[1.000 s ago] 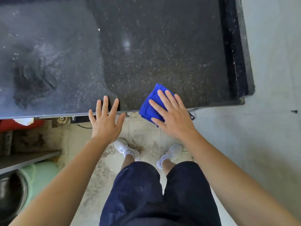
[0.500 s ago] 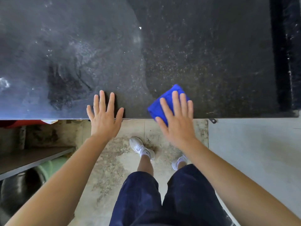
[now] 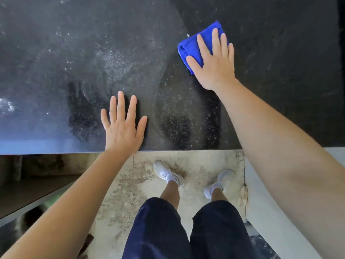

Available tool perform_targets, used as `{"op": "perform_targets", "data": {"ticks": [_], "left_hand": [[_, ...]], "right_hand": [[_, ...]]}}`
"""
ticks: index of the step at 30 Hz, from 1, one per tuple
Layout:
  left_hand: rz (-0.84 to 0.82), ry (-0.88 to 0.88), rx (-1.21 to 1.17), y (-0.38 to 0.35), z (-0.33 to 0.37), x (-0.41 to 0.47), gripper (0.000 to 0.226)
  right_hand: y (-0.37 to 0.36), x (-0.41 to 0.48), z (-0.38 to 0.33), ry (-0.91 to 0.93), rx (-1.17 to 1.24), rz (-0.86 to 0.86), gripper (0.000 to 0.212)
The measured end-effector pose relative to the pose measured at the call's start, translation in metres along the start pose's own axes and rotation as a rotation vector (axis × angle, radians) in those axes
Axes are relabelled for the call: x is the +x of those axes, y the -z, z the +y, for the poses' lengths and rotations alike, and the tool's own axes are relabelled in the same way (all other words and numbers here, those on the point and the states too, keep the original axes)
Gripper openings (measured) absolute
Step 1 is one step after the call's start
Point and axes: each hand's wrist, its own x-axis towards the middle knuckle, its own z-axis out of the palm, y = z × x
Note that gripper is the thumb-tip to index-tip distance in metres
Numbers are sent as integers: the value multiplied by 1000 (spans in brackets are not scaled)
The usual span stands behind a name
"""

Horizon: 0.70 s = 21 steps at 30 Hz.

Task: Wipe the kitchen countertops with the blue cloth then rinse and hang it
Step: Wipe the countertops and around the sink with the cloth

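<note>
Step in hand: wiping countertop. Recommend even palm pressure and overlapping strokes, carrying cloth into hazy film beyond left fingertips.
Right hand: fingers straight, spread, pressing flat on blue cloth; no pinch.
Left hand: fingers splayed flat on stone, holding nothing.
Cloth: folded pad, bright blue, under right fingers, edges showing past fingertips and beside thumb.

Right part of blue cloth hidden under right hand. The countertop is cut off at top, left and right edges. Both forearms run out of the bottom of the frame, and the shorts are cropped there too. Lower left: shelf area dark and blurred, items below unreadable. White speck beside blue cloth too small to tell.
</note>
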Motion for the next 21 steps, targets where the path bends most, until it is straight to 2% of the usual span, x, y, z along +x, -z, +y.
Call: {"op": "perform_targets", "data": {"ticks": [2, 4, 7, 10, 13, 16, 21], "left_hand": [[6, -13, 9, -2, -5, 14, 64], [0, -18, 20, -5, -5, 22, 64], [1, -27, 28, -9, -7, 28, 65], [16, -30, 43, -9, -8, 27, 64], [18, -36, 42, -10, -8, 29, 64], [8, -39, 49, -10, -7, 30, 64], [-11, -33, 69, -9, -8, 29, 65]], "right_hand": [[-12, -35, 4, -1, -15, 52, 71], [-28, -97, 10, 75, -37, 63, 69], [-47, -187, 13, 192, -106, -1, 69], [-52, -211, 8, 206, -137, -58, 69], [-42, -169, 2, 271, -136, -53, 68], [-30, -92, -10, 298, -105, 22, 69], [-7, 69, -61, 169, -90, 118, 72]]}}
